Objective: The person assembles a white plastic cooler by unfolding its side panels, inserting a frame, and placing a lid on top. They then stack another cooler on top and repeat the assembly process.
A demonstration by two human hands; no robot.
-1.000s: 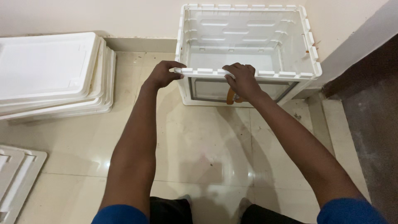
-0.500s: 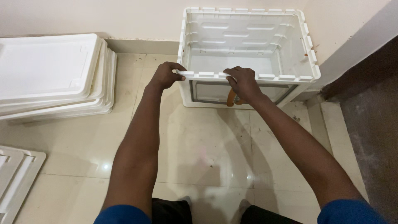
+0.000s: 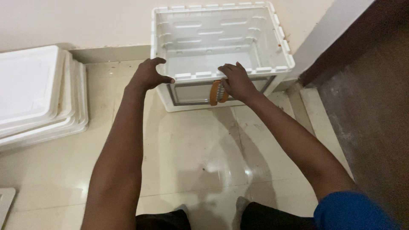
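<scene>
A white plastic crate (image 3: pixel 264 40) stands open-topped on the tiled floor against the wall. My left hand (image 3: pixel 149 74) grips the near-left corner of its rim. My right hand (image 3: pixel 234 81) rests on the near rim's middle and holds a small orange-brown brush-like tool (image 3: pixel 214 93) against the crate's front face. The crate's inside looks empty.
A stack of white flat lids or trays (image 3: pixel 38 98) lies on the floor to the left. Another white piece (image 3: pixel 5 204) shows at the bottom left edge. A dark rough floor strip (image 3: pixel 366 106) and a wall corner sit to the right. My dark-clad knees (image 3: pixel 213 217) are at the bottom.
The view has shifted a little, so the crate sits further right and higher in the frame. Both hands keep their places on the near rim.
</scene>
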